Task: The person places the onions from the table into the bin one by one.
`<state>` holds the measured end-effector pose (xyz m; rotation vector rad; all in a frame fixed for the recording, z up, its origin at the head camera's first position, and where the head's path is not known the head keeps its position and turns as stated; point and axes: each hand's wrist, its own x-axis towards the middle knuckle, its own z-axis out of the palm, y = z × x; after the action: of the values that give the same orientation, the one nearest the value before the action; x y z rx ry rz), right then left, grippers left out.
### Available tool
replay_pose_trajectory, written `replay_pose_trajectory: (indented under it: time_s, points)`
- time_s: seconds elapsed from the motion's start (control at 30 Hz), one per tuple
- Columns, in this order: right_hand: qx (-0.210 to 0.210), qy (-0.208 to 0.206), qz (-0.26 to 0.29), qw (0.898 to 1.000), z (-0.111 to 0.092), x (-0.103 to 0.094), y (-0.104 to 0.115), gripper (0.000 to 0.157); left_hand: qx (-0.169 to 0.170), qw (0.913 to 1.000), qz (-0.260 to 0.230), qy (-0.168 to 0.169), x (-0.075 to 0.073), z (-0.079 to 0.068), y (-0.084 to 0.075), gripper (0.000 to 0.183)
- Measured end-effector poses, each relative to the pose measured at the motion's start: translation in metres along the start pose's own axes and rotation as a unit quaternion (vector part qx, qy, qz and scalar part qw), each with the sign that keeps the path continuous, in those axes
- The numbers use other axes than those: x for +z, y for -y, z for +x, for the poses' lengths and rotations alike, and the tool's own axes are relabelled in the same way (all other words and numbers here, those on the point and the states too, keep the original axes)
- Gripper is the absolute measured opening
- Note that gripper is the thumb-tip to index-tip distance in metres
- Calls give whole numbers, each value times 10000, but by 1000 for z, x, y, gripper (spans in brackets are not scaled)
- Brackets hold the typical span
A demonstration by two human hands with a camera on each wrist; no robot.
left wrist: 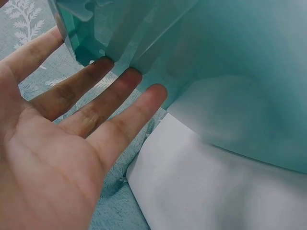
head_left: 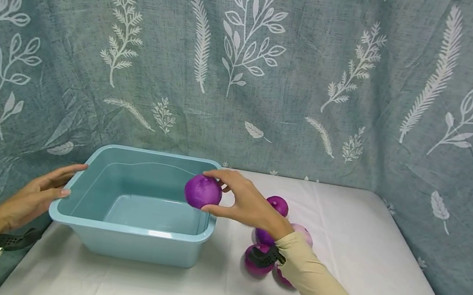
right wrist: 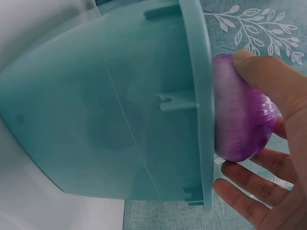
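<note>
My L hand (head_left: 36, 194) rests on the L end of the tub (head_left: 130, 230), fingers straight & apart against its outer wall; light pressure there should steady it w/o tipping. Tub's upright on the table (head_left: 341, 246). Next along, the onion (head_left: 203, 192) is up at the tub's R rim, my R hand (head_left: 248, 205) clamped on it, thumb & fingertips on opposite sides. Can't tell for sure if it's touching the rim, as the views overlap there. I'd say: clear that rim, get well over the tub, then lower it near the floor b4 letting go, so it won't bounce or bruise. Round skin may roll, so a firm pinch helps. Farthest R, the other onions (head_left: 263, 237) sit bunched, partly behind my wrist.
</note>
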<state>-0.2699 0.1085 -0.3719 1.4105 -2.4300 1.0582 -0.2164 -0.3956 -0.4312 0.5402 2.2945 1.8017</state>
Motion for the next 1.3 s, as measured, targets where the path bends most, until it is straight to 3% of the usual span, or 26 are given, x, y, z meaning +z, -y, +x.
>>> replay_pose_trajectory:
  time_s: [0.27, 0.57, 0.77, 1.3]
  points:
    - [-142, 98, -101, 9998, -10, 3, -5, 56, -114, 9999, 26, -85, 1, 2, 0, 64]
    - [332, 14, -382, 9987, -40, -14, -21, 54, 26, 10000, 75, 20, 1, 1, -2, 64]
    - [916, 28, -678, 9935, -71, -30, -34, 54, -72, 9999, 100, 3, 1, 0, -5, 64]
    - [1720, -96, -987, 9801, -173, -64, -67, 61, -113, 9998, 166, -80, 2, -3, -6, 64]
